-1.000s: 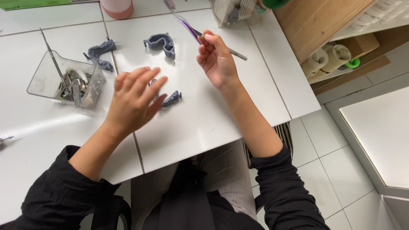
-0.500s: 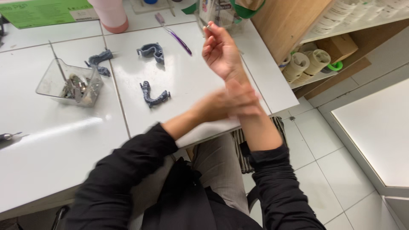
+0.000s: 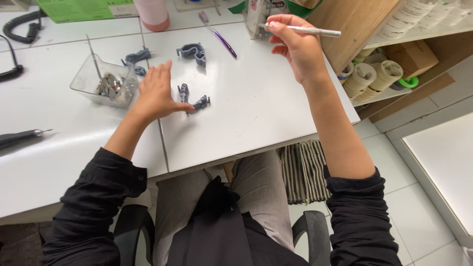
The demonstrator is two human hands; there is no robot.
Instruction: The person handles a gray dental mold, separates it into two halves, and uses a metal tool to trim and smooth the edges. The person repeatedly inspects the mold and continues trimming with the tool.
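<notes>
Lying at the far left edge of the white table (image 3: 256,118), a dark handheld tool (image 3: 19,137) with a thin metal tip is seen, with a coiled black cord (image 3: 22,24) further back. A clear plastic tray (image 3: 101,81) holding small metal bits is set just right of these, with a thin metal rod leaning out of it. The left hand (image 3: 157,93) is laid open and flat on the tabletop beside the tray, fingers spread, the thumb tip brought up against a small grey moulded part (image 3: 189,97) that rests on the table near the seam between two panels. Two more grey parts (image 3: 137,60) (image 3: 193,51) are placed further back, and a purple toothbrush (image 3: 219,37) lies beyond them, near a pink cup (image 3: 152,14). Further right, the right hand (image 3: 295,47) is raised above the table, closed around a slim white pen-like tool (image 3: 310,31) pinched between thumb and fingers. Rolls of tape (image 3: 367,76) are stacked on a wooden shelf at the far right.
</notes>
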